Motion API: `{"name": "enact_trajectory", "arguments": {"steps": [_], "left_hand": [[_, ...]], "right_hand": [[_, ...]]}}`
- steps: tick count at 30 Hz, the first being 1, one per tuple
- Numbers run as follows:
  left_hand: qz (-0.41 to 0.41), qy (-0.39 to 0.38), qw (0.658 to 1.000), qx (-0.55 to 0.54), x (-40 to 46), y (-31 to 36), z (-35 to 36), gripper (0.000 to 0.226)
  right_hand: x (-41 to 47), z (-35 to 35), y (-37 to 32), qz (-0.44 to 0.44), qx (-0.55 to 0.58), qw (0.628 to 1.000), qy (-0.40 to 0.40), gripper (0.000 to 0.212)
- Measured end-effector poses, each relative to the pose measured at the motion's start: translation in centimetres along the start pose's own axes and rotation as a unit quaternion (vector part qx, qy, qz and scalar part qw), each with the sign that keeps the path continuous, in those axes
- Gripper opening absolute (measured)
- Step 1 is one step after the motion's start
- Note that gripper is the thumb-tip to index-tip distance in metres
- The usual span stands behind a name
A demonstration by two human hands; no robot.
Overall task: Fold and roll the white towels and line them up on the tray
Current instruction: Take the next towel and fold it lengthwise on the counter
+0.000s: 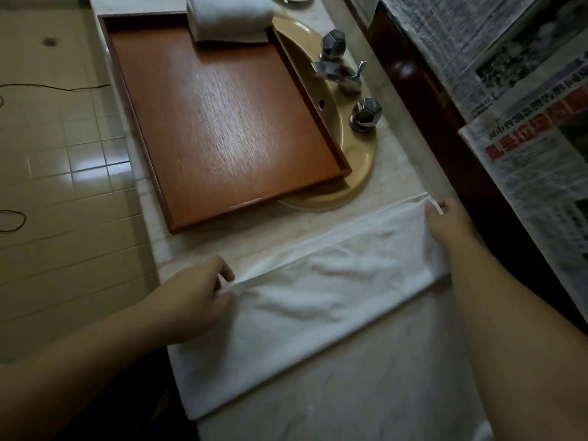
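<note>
Towel point(318, 300) lies spread flat on the desk point(366, 377), just in front of the wooden tray point(222, 122). Left grip point(194, 300) pinches its near-left edge, right grip point(448, 224) pinches the far corner. One rolled towel point(229, 20) sits at the tray's far end.

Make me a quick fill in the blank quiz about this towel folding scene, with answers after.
1. One rolled towel lies at the far end of the ____.
2. The tray rests over the ____.
3. Both hands, left hand and right hand, pinch the flat ____.

Answers: tray; sink; towel
</note>
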State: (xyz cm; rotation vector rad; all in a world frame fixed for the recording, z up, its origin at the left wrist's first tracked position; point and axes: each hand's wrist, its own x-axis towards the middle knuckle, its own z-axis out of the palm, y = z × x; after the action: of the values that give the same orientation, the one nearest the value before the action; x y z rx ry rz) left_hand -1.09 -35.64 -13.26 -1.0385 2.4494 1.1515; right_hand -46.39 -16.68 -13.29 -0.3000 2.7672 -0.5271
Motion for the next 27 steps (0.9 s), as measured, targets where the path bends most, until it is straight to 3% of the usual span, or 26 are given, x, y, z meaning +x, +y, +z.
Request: {"name": "enact_trajectory", "arguments": {"steps": [6,16,20,24,27], "left_hand": [[-0.011,0.051,0.997,-0.064,-0.2,-0.8,-0.8,0.013],[-0.099,0.099,0.99,0.03,1.4,0.2,0.8,0.02],[-0.078,0.097,0.99,0.069,1.0,0.9,0.4,0.021],[-0.001,0.056,0.99,0.133,1.5,2.9,0.2,0.031],[0.045,0.018,0.994,0.101,2.6,4.9,1.0,0.042]], "right_hand": [[0.7,0.2,-0.7,0.009,-0.032,0.999,-0.001,0.04],[1.5,0.3,-1.7,0.044,-0.086,0.995,-0.002,0.044],[1.2,0.7,-1.8,0.049,-0.089,0.995,0.009,0.043],[0.8,1.2,-2.6,0.039,-0.124,0.992,0.004,0.049],[0.8,1.3,-1.2,0.017,-0.125,0.991,0.038,0.047]]}}
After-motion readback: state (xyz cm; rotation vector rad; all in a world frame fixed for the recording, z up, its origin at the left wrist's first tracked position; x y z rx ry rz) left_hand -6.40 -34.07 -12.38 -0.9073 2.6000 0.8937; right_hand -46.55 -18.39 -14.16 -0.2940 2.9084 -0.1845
